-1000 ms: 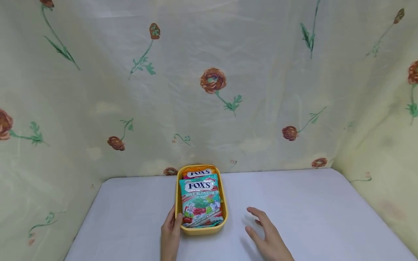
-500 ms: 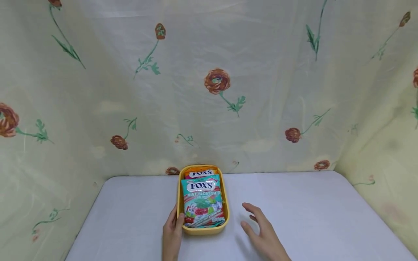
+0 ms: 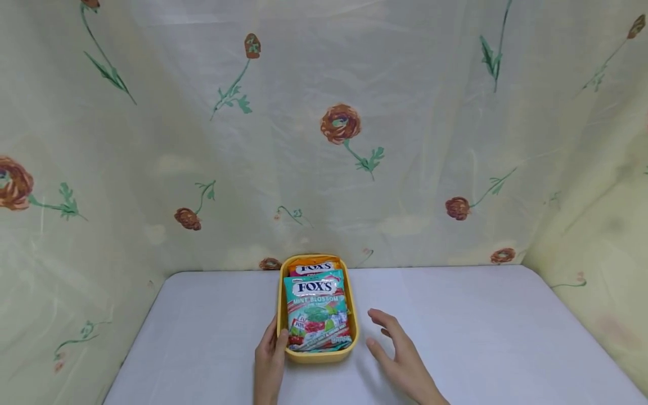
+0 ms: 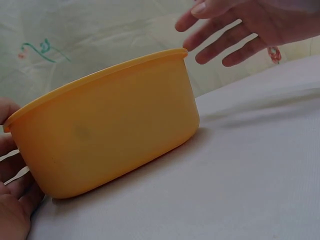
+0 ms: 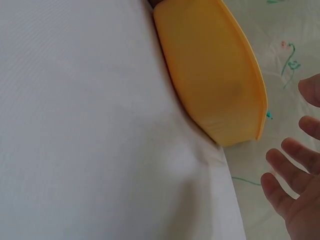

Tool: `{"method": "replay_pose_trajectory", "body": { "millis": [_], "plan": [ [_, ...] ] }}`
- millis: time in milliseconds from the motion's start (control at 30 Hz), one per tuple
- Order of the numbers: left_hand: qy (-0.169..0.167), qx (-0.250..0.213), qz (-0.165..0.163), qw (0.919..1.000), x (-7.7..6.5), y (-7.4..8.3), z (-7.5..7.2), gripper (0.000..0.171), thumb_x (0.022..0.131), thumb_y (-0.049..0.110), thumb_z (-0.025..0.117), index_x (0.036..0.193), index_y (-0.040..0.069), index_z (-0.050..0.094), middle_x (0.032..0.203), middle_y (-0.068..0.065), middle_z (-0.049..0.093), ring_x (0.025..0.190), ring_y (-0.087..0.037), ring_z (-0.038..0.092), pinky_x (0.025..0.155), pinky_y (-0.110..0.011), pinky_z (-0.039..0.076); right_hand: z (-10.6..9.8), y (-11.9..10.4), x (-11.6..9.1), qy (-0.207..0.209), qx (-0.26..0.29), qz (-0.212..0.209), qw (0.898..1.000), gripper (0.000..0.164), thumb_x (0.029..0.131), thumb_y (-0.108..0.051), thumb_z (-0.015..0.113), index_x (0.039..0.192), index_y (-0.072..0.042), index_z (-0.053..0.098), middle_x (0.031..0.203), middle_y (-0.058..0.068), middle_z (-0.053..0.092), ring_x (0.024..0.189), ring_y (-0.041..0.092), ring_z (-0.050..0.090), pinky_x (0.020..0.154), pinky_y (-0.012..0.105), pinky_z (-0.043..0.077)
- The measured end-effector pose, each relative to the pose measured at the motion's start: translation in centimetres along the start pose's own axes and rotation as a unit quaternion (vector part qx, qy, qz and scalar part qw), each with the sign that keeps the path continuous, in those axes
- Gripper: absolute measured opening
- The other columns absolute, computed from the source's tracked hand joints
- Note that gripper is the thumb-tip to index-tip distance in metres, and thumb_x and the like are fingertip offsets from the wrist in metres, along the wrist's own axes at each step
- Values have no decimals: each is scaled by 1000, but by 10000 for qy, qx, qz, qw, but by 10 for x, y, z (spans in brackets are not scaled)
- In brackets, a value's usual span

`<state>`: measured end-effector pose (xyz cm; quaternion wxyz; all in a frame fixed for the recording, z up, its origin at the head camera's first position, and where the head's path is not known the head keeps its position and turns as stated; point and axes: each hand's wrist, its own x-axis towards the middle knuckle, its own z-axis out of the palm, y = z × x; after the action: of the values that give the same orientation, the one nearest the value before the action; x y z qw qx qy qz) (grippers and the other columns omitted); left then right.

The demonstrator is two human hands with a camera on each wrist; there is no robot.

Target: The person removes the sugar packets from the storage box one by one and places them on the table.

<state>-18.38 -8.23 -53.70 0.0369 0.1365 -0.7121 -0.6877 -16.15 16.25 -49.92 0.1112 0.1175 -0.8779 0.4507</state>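
A yellow plastic tub point(image 3: 320, 358) stands on the white table with its short side towards me. On top in it lies a teal Fox's Mint Blossom candy bag point(image 3: 315, 306). Behind that bag shows the top of an orange Fox's candy bag point(image 3: 331, 261). My left hand point(image 3: 269, 360) grips the tub's near left side, its thumb at the rim and its fingers along the outer wall point(image 4: 115, 120). To the right of the tub is my right hand point(image 3: 400, 355), apart from it, with spread, slightly bent fingers and nothing in them.
The white tabletop point(image 3: 455, 315) extends to both sides of the tub. A flower-printed curtain point(image 3: 405, 112) hangs right behind the table's back edge and along both sides. The tub's far end is close to that back edge.
My right hand has moved left, closer to the tub. The left hand keeps its grip, and the tub stays in place on the table. The head view has shifted slightly.
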Motion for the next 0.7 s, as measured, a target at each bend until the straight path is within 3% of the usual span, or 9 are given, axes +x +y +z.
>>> {"method": "replay_pose_trajectory", "body": {
  "millis": [500, 700],
  "plan": [
    [29, -56, 72, 10000, 0, 0, 1, 66, 94, 46, 51, 143, 4, 37, 148, -18, 37, 137, -35, 36, 108, -43, 38, 11, -8, 10, -97, 120, 51, 9999, 51, 89, -19, 64, 135, -25, 43, 137, -3, 50, 125, 15, 50, 101, 40, 48],
    [68, -75, 77, 9999, 1, 1, 0, 67, 92, 47, 52, 142, 5, 39, 148, -18, 38, 137, -34, 36, 108, -43, 38, 18, -8, 13, -71, 106, -116, 9999, 50, 90, -18, 63, 136, -19, 44, 138, 2, 50, 124, 15, 51, 101, 38, 48]
  ]
}}
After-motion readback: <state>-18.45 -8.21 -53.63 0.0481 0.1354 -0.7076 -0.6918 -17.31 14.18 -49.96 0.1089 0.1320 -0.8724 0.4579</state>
